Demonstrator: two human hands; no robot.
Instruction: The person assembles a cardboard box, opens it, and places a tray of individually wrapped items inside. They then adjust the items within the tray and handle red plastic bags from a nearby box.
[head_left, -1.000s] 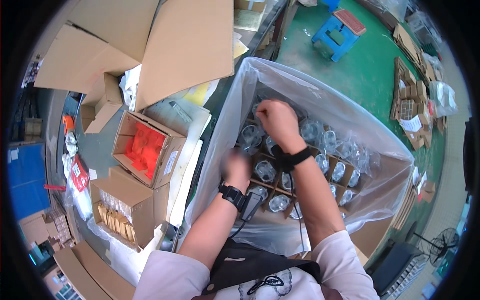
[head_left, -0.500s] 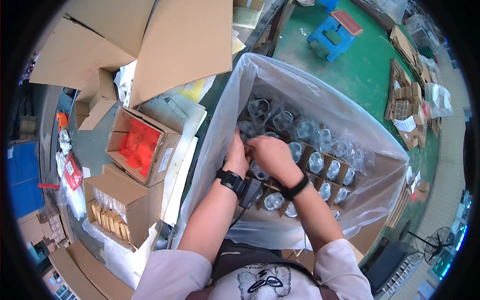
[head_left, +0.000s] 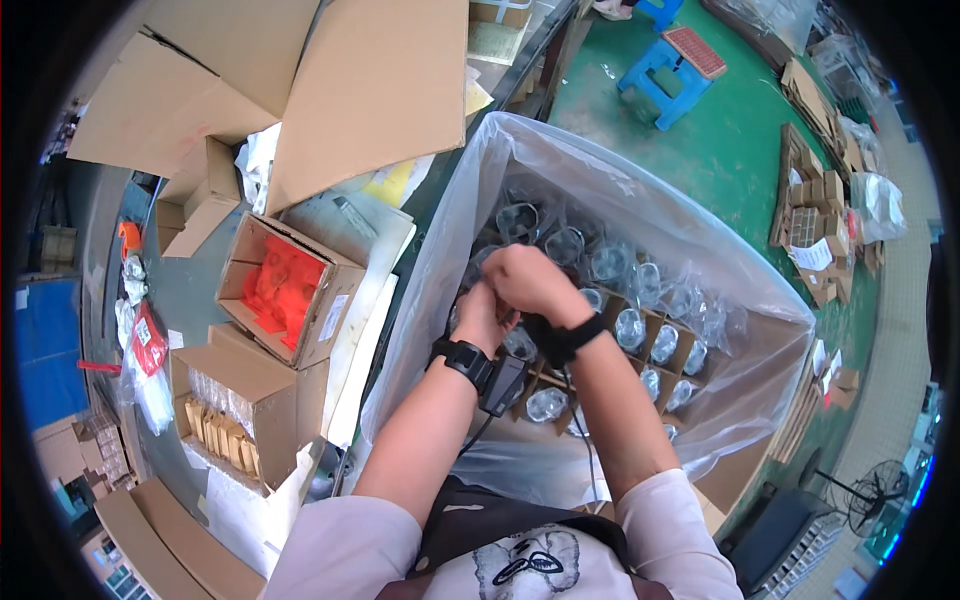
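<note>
My left hand (head_left: 481, 316) and my right hand (head_left: 531, 283) meet over the left part of a large carton lined with a translucent plastic bag (head_left: 430, 250). The fingers of both are curled closed against each other, and whatever they grip is hidden beneath them. Around them, clear items in plastic wrap, which look like glassware (head_left: 564, 245), stand in rows. Cardboard dividers (head_left: 655, 330) separate those on the nearer side. One wrapped piece (head_left: 547, 403) sits in a cell just below my hands. Each wrist carries a black band, with a small black box on a cable beside the left.
On the bench to the left, an open carton (head_left: 335, 300) holds red-wrapped things, and another box (head_left: 285, 420) holds paper-coloured packets. Big cardboard flaps (head_left: 370, 90) rise behind them. A blue stool (head_left: 665, 80) stands on the green floor, and a fan (head_left: 875, 490) at the right.
My right hand has shifted slightly up and left, now over the left hand's fingertips. The right wrist has turned and moved left. My left hand stays nearly in place.
</note>
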